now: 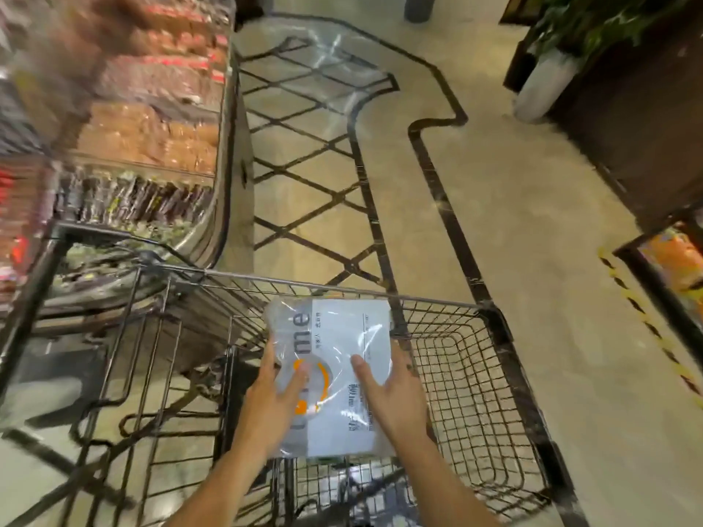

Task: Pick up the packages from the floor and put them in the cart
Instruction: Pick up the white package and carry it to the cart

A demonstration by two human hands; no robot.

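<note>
A flat white package (342,344) in clear plastic, printed with grey letters and an orange ring, hangs over the black wire cart (475,374). My left hand (275,393) grips its left edge, thumb on top. My right hand (395,393) holds its right edge, thumb across the front. The package sits above the cart's basket, just inside the front rim. Something dark and blurred lies at the bottom of the basket, under my arms.
A display shelf (152,127) of packed snacks curves along the left, close to the cart's front left corner. Tiled floor (513,222) with dark inlaid lines stretches ahead. A dark wooden counter (646,127) and a potted plant's white pot (544,85) stand at the right.
</note>
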